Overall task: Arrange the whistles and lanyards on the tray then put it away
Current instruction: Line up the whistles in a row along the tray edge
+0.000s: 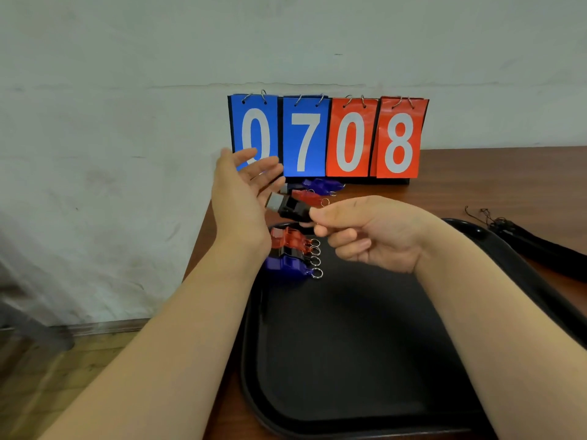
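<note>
The black whistle (pixel 290 207) hangs over the far left corner of the tray (pixel 349 344), pinched at its ring end by the right hand (pixel 365 233). Its long axis points left, mouthpiece toward the left hand (pixel 241 192), which is spread and empty. A row of whistles (pixel 290 252) lies on the tray just below.

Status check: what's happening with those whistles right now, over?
Right hand pinching black whistle. Left hand open beside it. Row of whistles on tray; nothing blocking.
</note>
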